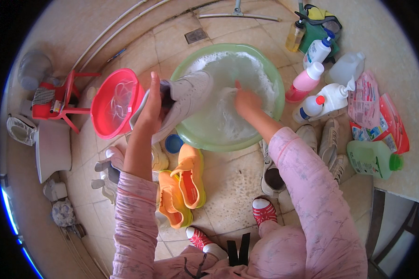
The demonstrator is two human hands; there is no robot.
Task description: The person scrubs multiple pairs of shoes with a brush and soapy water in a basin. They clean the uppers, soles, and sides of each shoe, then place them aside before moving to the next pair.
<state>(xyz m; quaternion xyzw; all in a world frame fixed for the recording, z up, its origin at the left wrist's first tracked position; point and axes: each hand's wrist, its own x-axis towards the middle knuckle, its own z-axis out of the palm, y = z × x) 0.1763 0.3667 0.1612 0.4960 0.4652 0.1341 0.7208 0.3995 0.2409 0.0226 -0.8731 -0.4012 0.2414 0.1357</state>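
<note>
My left hand (152, 104) grips a white sneaker (190, 91) by its heel end, fingers inside the opening. The sneaker is tilted, its toe over the left side of a green plastic basin (181, 134). Cloudy, soapy water (209, 115) fills much of the basin, with foam along its far rim. My right hand (248, 103) is curled at the water's surface. Something pale, with a reddish tip near it, shows at its fingers; I cannot tell what it is or whether the hand holds it.
Left of the basin is a pink tub (117, 130) beside a red plastic chair (70, 104). Orange shoes (190, 174), a blue cap (174, 143) and a grey shoe (272, 176) lie nearer me. Bottles, including a pink one (305, 82), stand at right. A squeegee (237, 15) lies beyond.
</note>
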